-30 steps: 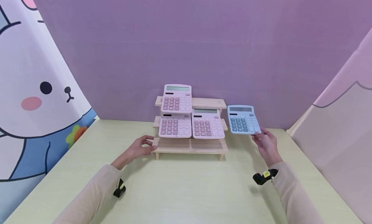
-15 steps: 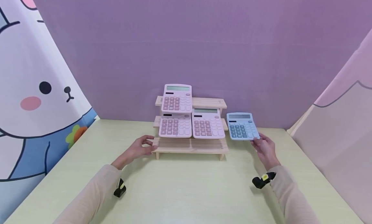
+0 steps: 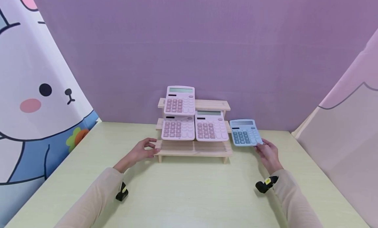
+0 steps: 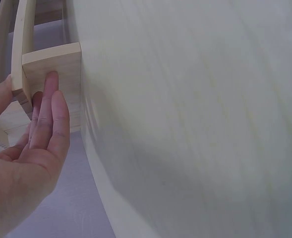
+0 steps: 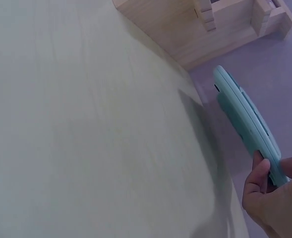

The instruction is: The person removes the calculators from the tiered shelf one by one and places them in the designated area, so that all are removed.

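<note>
My right hand (image 3: 268, 155) pinches the near right corner of a blue calculator (image 3: 244, 133), keys facing up, just right of the wooden tiered rack (image 3: 192, 148). In the right wrist view the calculator (image 5: 250, 124) shows edge-on, held above the tabletop, thumb and fingers on opposite faces. My left hand (image 3: 142, 151) grips the left end of the rack's lowest step. In the left wrist view its thumb is on the board's edge and its fingers (image 4: 51, 119) reach under against the side support. A pink calculator (image 3: 179, 101) leans on the top tier; two more pink calculators (image 3: 211, 126) stand below it.
The pale wooden table (image 3: 189, 195) spreads in front of the rack. Behind rises a purple cloth backdrop (image 3: 189, 50). A cartoon-printed cloth (image 3: 35, 77) hangs at the left, and a pale pink panel (image 3: 348, 123) closes the right side.
My right hand has lowered the blue calculator, bringing it nearer to me and slightly left, toward the tabletop. The left hand, the rack and the pink calculators stay in place.
</note>
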`<state>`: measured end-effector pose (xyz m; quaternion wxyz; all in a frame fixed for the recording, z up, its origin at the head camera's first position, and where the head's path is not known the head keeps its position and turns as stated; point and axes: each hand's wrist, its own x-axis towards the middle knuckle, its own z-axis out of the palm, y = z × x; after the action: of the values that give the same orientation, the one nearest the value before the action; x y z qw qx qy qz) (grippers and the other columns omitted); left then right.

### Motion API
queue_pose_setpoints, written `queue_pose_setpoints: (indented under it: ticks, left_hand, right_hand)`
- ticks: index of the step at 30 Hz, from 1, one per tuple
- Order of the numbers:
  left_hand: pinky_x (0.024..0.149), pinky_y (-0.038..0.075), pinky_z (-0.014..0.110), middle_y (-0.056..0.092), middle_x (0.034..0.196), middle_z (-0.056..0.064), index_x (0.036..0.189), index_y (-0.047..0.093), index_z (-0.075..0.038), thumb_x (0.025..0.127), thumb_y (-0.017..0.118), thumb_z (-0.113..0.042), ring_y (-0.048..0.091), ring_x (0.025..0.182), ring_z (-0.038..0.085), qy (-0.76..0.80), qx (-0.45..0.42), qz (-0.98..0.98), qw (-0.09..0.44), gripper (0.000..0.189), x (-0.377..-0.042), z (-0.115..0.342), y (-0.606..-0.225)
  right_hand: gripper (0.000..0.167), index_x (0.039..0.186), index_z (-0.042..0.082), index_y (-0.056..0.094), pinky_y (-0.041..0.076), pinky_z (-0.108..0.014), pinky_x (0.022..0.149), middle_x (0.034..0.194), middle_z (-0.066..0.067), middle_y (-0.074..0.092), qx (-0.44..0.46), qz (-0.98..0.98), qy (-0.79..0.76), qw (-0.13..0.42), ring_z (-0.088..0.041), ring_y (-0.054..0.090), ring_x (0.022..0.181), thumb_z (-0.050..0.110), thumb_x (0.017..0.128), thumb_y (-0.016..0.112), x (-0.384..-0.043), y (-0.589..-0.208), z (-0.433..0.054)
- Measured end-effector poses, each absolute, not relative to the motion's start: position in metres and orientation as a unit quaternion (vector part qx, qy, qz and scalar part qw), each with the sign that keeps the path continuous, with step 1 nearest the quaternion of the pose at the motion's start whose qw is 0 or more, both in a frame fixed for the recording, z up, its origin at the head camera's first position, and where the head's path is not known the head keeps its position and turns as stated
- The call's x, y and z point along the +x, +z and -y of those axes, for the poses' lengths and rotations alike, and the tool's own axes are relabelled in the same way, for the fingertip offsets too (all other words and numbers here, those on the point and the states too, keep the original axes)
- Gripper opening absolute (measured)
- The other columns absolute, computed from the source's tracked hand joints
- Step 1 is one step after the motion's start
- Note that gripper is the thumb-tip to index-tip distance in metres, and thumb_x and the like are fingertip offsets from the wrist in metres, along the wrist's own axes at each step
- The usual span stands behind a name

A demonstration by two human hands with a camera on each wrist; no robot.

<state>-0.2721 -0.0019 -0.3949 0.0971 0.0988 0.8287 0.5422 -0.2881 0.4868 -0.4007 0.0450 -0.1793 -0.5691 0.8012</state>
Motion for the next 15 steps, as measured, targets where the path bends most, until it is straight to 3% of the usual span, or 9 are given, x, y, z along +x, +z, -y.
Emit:
queue_pose_setpoints:
  ticks: [6, 15]
  left_hand:
    - [0.08, 0.056, 0.034, 0.05, 0.115, 0.023, 0.134, 0.034, 0.003, 0.087, 0.063, -0.02, 0.063, 0.086, 0.02, 0.548, 0.097, -0.825, 0.098, 0.06, -0.2733, 0.0024, -0.3965]
    - [0.08, 0.057, 0.033, 0.05, 0.114, 0.023, 0.133, 0.035, 0.002, 0.086, 0.063, -0.02, 0.063, 0.083, 0.017, 0.551, 0.093, -0.824, 0.099, 0.059, -0.2756, 0.0027, -0.3985]
  right_hand:
    - [0.061, 0.145, 0.002, 0.017, 0.049, -0.014, 0.079, 0.106, 0.0, 0.047, -0.189, 0.584, 0.789, 0.034, -0.004, 0.053, 0.085, -0.006, 0.09, 0.042, -0.2887, -0.4047, -0.4884]
    - [0.062, 0.144, 0.0, 0.015, 0.049, -0.014, 0.073, 0.103, -0.001, 0.047, -0.181, 0.593, 0.785, 0.021, -0.005, 0.053, 0.081, -0.007, 0.089, 0.043, -0.2881, -0.4085, -0.4886]
